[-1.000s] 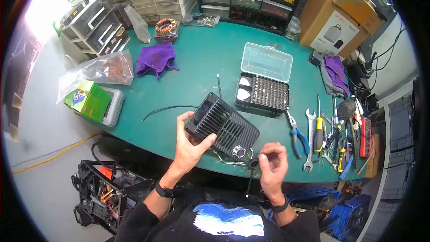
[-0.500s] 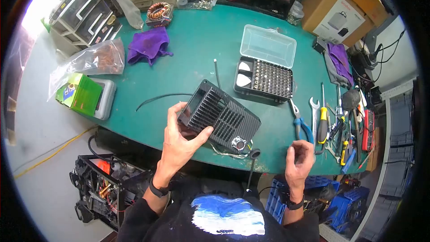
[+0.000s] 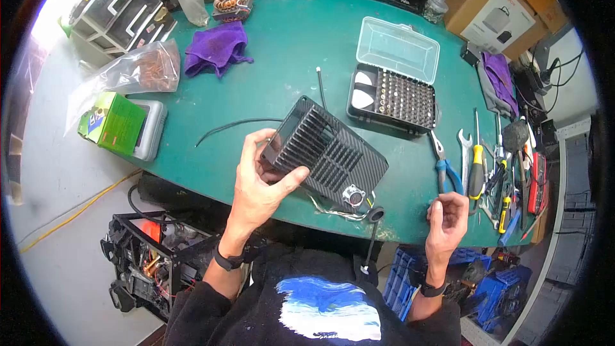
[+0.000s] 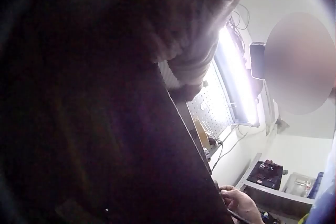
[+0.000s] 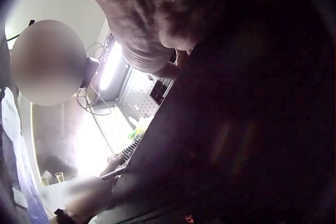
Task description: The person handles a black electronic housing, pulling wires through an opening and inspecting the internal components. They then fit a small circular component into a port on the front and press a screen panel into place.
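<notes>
My left hand (image 3: 256, 186) grips the left end of a black finned housing (image 3: 339, 166) with a carbon-fibre pattern, thumb on top and fingers around its side. A round silver connector (image 3: 353, 196) sits at its lower right corner, with thin wires beneath. A black ring-shaped end (image 3: 376, 214) on a cord hangs off the table edge below it. To the right, my right hand (image 3: 446, 224) is at the table's front edge with loosely bent fingers, close under the blue-handled pliers (image 3: 442, 160); no held thing shows. Both wrist views are mostly dark.
An open bit case (image 3: 397, 96) stands behind the housing. At right lie a wrench (image 3: 466, 154), a yellow-handled screwdriver (image 3: 476, 173) and several other tools. A purple cloth (image 3: 218, 48), a plastic bag (image 3: 138, 70) and a green box (image 3: 115, 125) occupy the left side.
My right hand has moved right, from beside the silver connector to the table edge below the pliers. The left hand keeps its grip on the housing; the head view has shifted slightly.
</notes>
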{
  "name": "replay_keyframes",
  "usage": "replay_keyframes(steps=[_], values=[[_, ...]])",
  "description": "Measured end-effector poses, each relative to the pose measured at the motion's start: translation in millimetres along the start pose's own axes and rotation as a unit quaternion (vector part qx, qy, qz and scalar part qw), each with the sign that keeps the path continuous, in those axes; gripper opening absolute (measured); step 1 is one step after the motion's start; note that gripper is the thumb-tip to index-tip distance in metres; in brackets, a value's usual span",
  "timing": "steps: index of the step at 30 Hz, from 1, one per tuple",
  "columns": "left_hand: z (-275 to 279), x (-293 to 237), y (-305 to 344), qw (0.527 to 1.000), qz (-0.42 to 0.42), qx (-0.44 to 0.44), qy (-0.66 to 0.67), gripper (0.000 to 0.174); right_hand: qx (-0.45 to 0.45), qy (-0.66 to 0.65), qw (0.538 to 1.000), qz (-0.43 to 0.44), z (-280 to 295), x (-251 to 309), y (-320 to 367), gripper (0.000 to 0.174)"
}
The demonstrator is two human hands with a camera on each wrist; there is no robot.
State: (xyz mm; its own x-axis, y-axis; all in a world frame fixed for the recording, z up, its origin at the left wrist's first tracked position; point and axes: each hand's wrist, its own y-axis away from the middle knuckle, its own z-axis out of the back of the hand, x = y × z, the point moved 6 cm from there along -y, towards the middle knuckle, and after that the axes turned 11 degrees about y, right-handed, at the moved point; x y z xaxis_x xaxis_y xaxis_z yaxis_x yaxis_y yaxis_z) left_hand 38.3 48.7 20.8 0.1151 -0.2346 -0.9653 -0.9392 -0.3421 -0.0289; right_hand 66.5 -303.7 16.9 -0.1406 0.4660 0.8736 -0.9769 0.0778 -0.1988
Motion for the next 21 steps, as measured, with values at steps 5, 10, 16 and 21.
replay_keyframes(steps=[5, 10, 16, 21], values=[[-2.2, -0.3, 0.0, 1.000, 0.007, 0.012, 0.008, 0.061, 0.008, 0.017, 1.000, 0.009, -1.7, 0.0, -1.7, 0.012], [-1.7, -2.5, -1.0, 1.000, 0.012, 0.017, -0.001, 0.054, 0.032, 0.016, 0.999, -0.007, -2.9, 4.7, -3.3, 0.012], [-0.7, -3.5, 0.3, 0.999, 0.022, 0.033, 0.033, 0.053, 0.114, -0.047, 0.992, -0.027, 3.5, 39.6, -10.6, 0.014], [0.4, -1.6, 0.4, 0.999, 0.011, 0.034, 0.038, 0.052, 0.240, 0.183, 0.933, 0.198, -10.4, 108.6, -27.8, 0.021]])
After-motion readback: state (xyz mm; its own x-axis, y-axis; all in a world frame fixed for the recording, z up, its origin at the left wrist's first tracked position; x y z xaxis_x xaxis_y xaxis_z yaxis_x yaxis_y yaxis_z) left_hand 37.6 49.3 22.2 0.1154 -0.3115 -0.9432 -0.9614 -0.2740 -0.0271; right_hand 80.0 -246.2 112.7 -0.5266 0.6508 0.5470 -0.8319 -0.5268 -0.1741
